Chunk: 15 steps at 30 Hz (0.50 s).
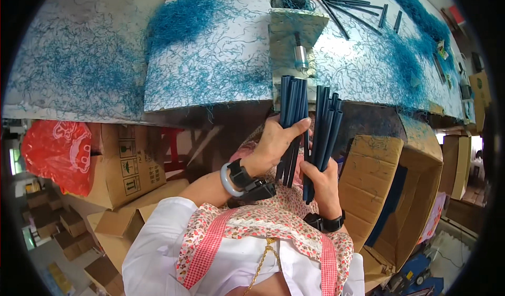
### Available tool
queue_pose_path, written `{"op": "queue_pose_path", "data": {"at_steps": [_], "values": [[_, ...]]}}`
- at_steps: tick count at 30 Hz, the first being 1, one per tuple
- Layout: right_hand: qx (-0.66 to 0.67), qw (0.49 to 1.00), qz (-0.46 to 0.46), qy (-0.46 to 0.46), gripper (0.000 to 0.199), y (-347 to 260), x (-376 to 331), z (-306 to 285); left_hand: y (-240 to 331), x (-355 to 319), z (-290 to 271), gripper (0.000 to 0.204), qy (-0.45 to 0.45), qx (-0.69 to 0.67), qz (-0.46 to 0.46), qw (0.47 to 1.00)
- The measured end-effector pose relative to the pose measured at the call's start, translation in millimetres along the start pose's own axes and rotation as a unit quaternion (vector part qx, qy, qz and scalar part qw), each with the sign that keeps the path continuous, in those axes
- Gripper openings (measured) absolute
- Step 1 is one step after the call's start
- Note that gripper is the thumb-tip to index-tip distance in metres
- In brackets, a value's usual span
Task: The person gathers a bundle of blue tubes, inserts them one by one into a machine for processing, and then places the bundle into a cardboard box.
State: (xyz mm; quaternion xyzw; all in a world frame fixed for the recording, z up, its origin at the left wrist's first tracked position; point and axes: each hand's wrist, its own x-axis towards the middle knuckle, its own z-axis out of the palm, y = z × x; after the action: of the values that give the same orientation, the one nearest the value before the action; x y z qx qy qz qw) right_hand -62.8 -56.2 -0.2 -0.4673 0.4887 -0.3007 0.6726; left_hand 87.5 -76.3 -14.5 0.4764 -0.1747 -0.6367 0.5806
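The left hand [279, 141] is closed around a bundle of thin dark-blue tubes [293, 101], with its thumb laid across the front; the other fingers are mostly hidden behind the tubes; this bundle stands nearly upright before the body, its upper ends just below the edge of the white flat-topped table [236, 27]. The right hand [323, 183] is gripping a second bundle of the same dark-blue tubes [327, 127] near its lower part, with the thumb in front; this bundle leans a little to the right, and its upper ends are uneven; the two bundles are side by side, with a narrow gap between their tops.

Just above the left bundle, a shiny metal cylindrical chuck [300, 56] points toward the person; fine blue curled shavings [184, 19] lie scattered and heaped over the table; loose dark tubes [363, 17] lie at its far side; to the right of the person is a brown cardboard carton [371, 172] with raised flap; on the left, a red plastic bag [58, 156] is beside a brown printed cardboard box [129, 169].
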Motion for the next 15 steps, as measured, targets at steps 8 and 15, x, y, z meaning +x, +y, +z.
{"op": "queue_pose_path", "data": {"at_steps": [8,15], "values": [[0.038,0.998,0.036,-0.029,0.025,-8.9,12.2,-6.1,6.2,7.7,-7.1,0.022,0.018,0.044,0.024,0.999],[0.036,0.999,-0.024,-0.011,0.033,14.2,-1.8,2.2,1.4,6.2,-4.5,0.025,-0.007,0.037,-0.009,0.999]]}}
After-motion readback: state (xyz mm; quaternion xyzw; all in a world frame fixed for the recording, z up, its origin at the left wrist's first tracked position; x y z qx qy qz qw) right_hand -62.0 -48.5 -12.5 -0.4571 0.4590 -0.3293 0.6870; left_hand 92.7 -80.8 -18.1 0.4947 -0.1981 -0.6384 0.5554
